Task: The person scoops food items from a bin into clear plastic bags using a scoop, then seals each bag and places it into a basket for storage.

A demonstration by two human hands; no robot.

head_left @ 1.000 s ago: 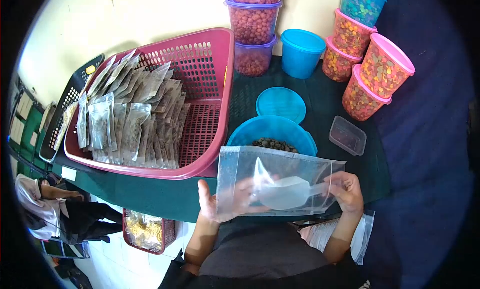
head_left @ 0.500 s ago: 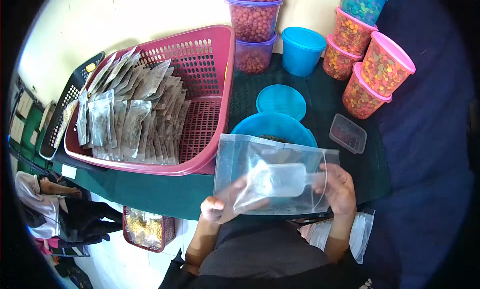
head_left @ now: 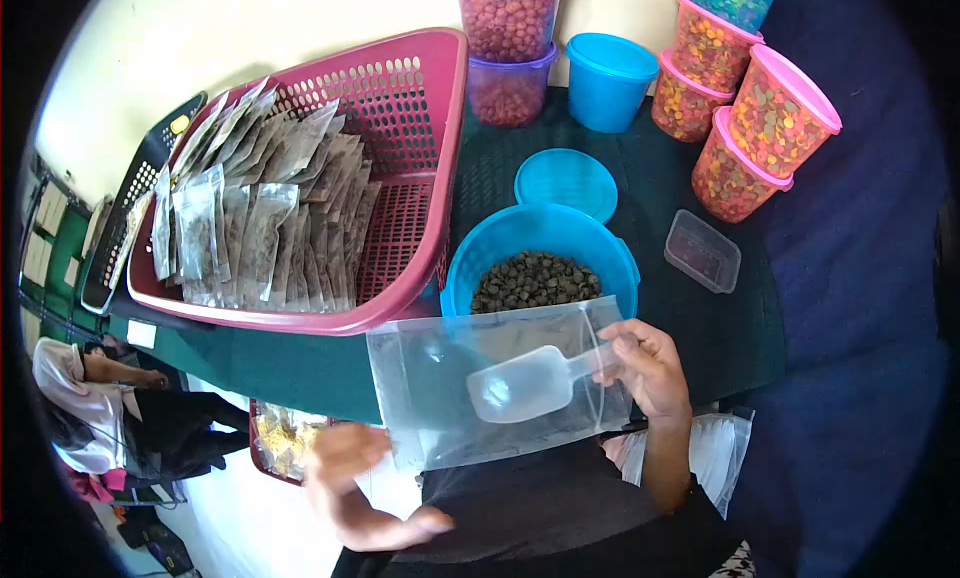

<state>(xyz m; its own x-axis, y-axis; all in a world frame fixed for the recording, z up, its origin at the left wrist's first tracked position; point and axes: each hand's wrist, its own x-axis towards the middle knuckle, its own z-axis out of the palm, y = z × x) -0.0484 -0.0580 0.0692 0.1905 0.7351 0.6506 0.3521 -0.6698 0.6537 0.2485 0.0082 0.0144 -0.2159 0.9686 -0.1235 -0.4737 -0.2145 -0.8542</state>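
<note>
My right hand (head_left: 650, 368) is closed around the handle of a translucent plastic scoop (head_left: 522, 386) and also grips the zip end of a clear plastic bag (head_left: 430, 418). The scoop overlaps the bag, and no dark pieces show in either. My left hand (head_left: 345, 493), slightly blurred, is off the bag's lower left corner with thumb and fingers spread apart. Just beyond the bag stands a blue tub (head_left: 625, 278), partly filled with small dark brown pieces (head_left: 535, 281). Its round blue lid (head_left: 567, 185) lies flat behind it.
At left, a maroon basket (head_left: 420, 268) holds rows of filled clear bags (head_left: 265, 238). Lidded tubs of coloured pieces (head_left: 785, 108) are stacked at right, near a small clear box (head_left: 703, 251). A closed blue tub (head_left: 610, 83) stands behind. Another person (head_left: 150, 408) is at far left.
My left hand has let go of the bag and moved down and left. The bag and scoop have tilted and shifted lower, uncovering the dark pieces in the blue tub.
</note>
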